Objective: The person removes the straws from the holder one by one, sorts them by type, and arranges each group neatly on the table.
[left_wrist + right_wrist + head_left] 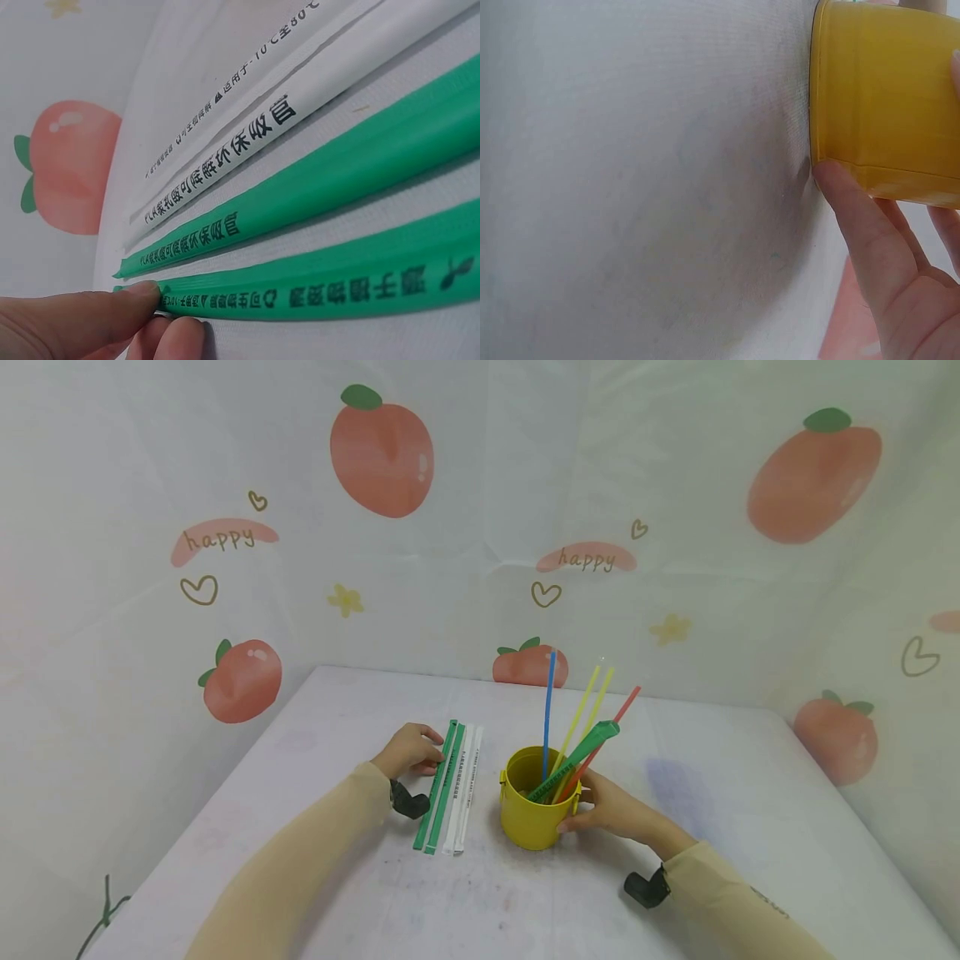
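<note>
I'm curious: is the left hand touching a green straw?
Touching. The left wrist view shows the left hand's fingertips pressed against the end of the nearest green wrapped straw.

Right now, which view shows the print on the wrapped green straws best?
Left wrist. The two green wrapped straws fill the frame and their black print is sharp, with the left hand's fingers at the nearest one's end. The head view shows them whole beside the yellow cup, but the print is too small to read. The right wrist view shows none.
</note>
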### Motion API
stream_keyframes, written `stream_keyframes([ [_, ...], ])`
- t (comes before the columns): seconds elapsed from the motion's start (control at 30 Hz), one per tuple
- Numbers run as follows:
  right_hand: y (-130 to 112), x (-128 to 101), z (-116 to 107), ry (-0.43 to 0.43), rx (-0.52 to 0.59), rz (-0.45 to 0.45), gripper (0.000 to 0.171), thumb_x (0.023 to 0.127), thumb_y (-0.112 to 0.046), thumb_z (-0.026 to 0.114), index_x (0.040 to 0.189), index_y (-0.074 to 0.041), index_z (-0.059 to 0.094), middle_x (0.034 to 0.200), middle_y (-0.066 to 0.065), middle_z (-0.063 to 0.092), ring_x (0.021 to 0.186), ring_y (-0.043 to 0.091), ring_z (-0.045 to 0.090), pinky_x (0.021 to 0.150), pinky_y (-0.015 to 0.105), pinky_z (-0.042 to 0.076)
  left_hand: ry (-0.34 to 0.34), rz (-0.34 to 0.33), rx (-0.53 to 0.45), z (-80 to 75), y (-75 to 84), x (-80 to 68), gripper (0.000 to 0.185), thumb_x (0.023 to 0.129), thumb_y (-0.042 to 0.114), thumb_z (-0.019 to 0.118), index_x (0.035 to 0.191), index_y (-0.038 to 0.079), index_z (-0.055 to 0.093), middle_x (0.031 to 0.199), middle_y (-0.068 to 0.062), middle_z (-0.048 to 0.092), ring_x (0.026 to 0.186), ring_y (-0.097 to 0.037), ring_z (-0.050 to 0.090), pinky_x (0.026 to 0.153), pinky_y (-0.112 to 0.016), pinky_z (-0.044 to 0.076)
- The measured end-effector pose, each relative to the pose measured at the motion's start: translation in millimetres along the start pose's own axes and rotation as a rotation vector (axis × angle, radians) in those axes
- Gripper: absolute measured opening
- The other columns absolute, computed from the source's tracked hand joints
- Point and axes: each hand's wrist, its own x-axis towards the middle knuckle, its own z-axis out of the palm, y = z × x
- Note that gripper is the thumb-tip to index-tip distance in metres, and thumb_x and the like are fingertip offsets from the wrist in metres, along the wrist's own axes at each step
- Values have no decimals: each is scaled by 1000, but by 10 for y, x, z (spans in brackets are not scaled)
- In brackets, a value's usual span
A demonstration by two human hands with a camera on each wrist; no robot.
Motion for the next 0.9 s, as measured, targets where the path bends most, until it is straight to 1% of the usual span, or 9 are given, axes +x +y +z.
stream_keyframes([
  [0.3,4,3,6,4,-8,9,92,80,-22,80,150,-1,23,151,22,32,129,49,43,103,58,42,-8,28,5,-8,-16,-12,33,83,0,72,114,1,61,86,-10,62,47,-8,55,51,-18,53],
  [0.67,-24,-11,4,-1,-7,3,92,81,-21,79,151,-1,22,152,23,29,130,51,41,104,60,40,-6,26,-7,-5,-15,-24,33,82,0,73,114,1,61,87,-10,64,49,-8,56,51,-18,53],
  [0.9,-21,-13,3,-3,-1,-3,92,81,-20,80,150,0,23,151,23,30,129,50,43,104,58,42,-19,18,-21,-30,19,-60,32,83,0,72,113,1,61,85,-9,64,50,-9,56,50,-18,52],
])
